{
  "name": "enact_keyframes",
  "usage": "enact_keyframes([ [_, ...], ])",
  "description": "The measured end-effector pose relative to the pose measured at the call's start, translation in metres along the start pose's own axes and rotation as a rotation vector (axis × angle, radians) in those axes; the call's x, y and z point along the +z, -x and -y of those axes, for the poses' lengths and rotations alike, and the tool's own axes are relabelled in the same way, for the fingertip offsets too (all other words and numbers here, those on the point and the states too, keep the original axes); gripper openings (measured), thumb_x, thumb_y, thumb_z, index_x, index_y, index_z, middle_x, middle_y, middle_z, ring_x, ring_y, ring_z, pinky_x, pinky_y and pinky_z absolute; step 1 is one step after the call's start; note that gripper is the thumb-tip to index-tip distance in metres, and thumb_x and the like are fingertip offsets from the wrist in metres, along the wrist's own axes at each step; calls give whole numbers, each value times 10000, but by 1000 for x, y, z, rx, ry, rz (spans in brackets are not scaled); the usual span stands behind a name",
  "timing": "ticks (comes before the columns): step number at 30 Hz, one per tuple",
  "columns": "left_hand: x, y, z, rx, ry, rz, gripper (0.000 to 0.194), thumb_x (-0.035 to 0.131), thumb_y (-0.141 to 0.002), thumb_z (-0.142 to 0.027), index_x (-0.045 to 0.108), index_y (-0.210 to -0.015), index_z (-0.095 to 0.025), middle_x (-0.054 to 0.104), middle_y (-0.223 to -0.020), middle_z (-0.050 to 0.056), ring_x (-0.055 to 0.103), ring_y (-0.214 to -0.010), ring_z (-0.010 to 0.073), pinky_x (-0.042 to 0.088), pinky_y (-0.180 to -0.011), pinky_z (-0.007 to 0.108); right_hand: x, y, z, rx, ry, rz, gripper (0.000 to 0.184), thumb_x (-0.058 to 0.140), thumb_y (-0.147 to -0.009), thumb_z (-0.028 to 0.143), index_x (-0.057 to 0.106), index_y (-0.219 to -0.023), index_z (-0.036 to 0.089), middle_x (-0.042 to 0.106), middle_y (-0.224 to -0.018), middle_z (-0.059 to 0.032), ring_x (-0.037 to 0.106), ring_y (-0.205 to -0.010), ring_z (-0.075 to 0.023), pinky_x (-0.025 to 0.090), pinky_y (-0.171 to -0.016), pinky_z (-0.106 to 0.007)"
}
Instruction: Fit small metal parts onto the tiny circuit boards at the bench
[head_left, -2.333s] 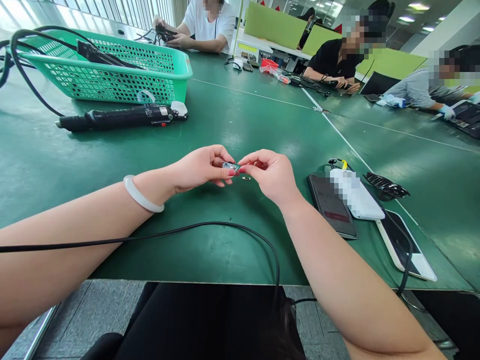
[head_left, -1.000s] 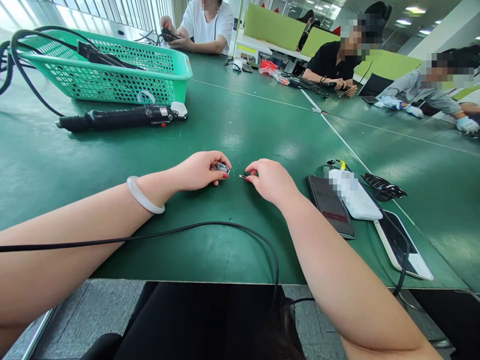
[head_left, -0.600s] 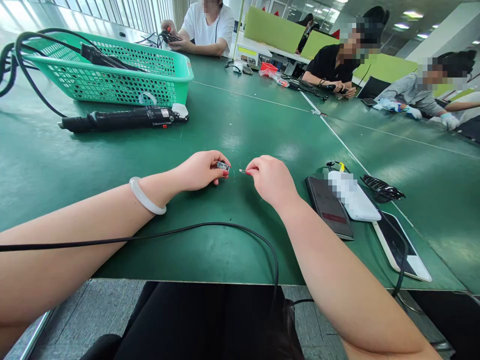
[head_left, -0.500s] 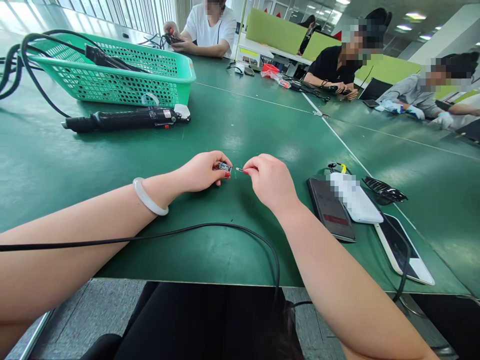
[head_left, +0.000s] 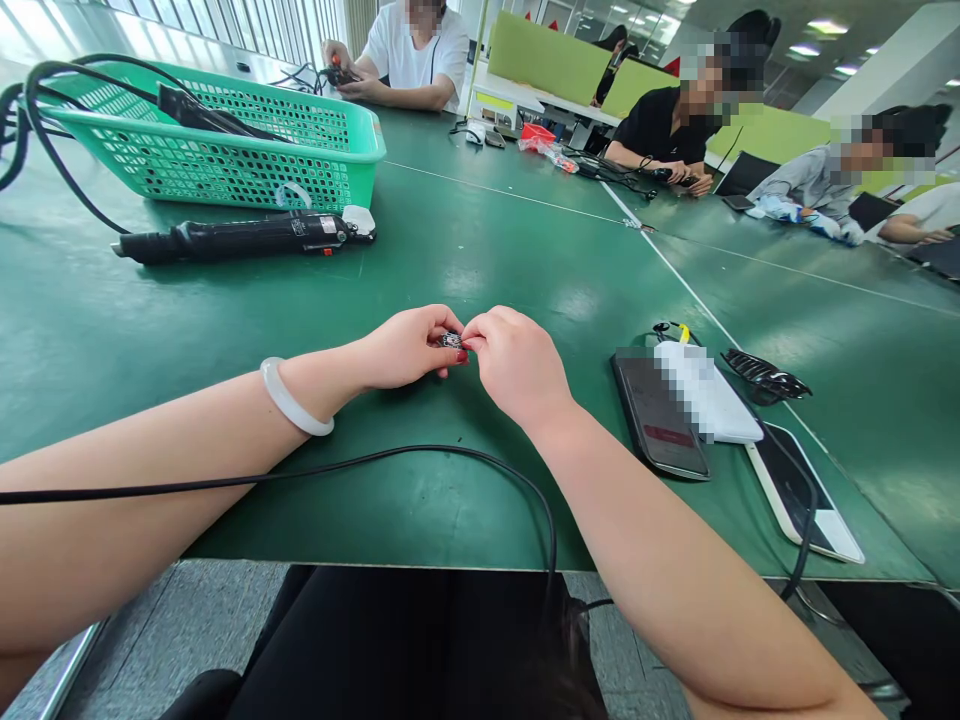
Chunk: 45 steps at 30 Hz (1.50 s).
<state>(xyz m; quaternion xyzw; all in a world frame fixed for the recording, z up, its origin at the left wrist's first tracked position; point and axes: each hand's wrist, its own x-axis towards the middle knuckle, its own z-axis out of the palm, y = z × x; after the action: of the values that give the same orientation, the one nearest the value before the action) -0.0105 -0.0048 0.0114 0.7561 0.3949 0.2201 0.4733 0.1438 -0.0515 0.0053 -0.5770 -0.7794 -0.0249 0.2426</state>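
Note:
Over the middle of the green table (head_left: 420,500), my left hand (head_left: 405,345) pinches a small dark block with white markings (head_left: 451,340) between thumb and fingers. My right hand (head_left: 517,360) is closed, its thumb and forefinger meeting the block's right end. The slim light-coloured piece that showed in these fingertips earlier is now hidden by them and the block. Both hands are just above the tabletop, fingertips touching or nearly so. A black cable (head_left: 420,449) arcs across the table nearer to me, passing over my left forearm.
At the back left stands a green basket (head_left: 247,165) with cables, a black electric screwdriver (head_left: 247,238) before it. To the right lie a dark phone (head_left: 660,420), a white power-bank-like box (head_left: 720,405), a white phone (head_left: 806,495) and black sunglasses-like item (head_left: 765,376). Several people sit beyond.
My right hand has moved left, closing the gap to the block in my left hand. The slim piece in its fingertips has gone out of sight at the block's end.

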Motion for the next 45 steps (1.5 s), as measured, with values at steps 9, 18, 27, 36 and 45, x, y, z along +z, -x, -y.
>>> enact_keyframes([
  [9, -1, 1, -3, -37, -79, 29, 155, 612, -765, -207, 535, -894, -170, 590, -615, -30, 546, -524, 87, 364, -514, 215, 1, 1, 0, -12, 28, -21, 237, 400, -878, 137, 619, -794, 170, 604, -826, -54, 507, -742, -160, 339, -611, -281],
  [18, -1, 0, 1, -36, 8, 46, 160, 600, -780, -198, 544, -926, -162, 590, -636, -14, 572, -577, 100, 393, -517, 213, -3, 2, -1, 15, -38, -36, 224, 421, -880, 135, 634, -822, 174, 616, -842, -50, 536, -764, -160, 367, -633, -286],
  [27, -2, 1, 1, -64, 85, 71, 191, 610, -800, -248, 566, -955, -145, 598, -645, -5, 537, -561, 88, 376, -495, 204, -7, 3, -4, 90, -218, -19, 175, 595, -774, 141, 680, -911, 209, 647, -887, -19, 554, -717, -134, 425, -660, -286],
  [36, -4, 1, 0, -75, 23, 74, 189, 610, -796, -254, 590, -948, -144, 617, -661, 0, 514, -538, 85, 353, -497, 215, -8, 3, -5, 113, -219, -7, 155, 613, -775, 208, 724, -884, 201, 661, -787, -24, 557, -690, -137, 414, -627, -279],
  [45, -6, 0, 2, -114, 332, 107, 248, 537, -844, -346, 621, -887, -117, 634, -718, 47, 574, -650, 115, 376, -537, 232, -10, 3, -6, 87, -223, -8, 132, 616, -799, 243, 728, -856, 202, 651, -778, -18, 543, -687, -125, 390, -609, -266],
])
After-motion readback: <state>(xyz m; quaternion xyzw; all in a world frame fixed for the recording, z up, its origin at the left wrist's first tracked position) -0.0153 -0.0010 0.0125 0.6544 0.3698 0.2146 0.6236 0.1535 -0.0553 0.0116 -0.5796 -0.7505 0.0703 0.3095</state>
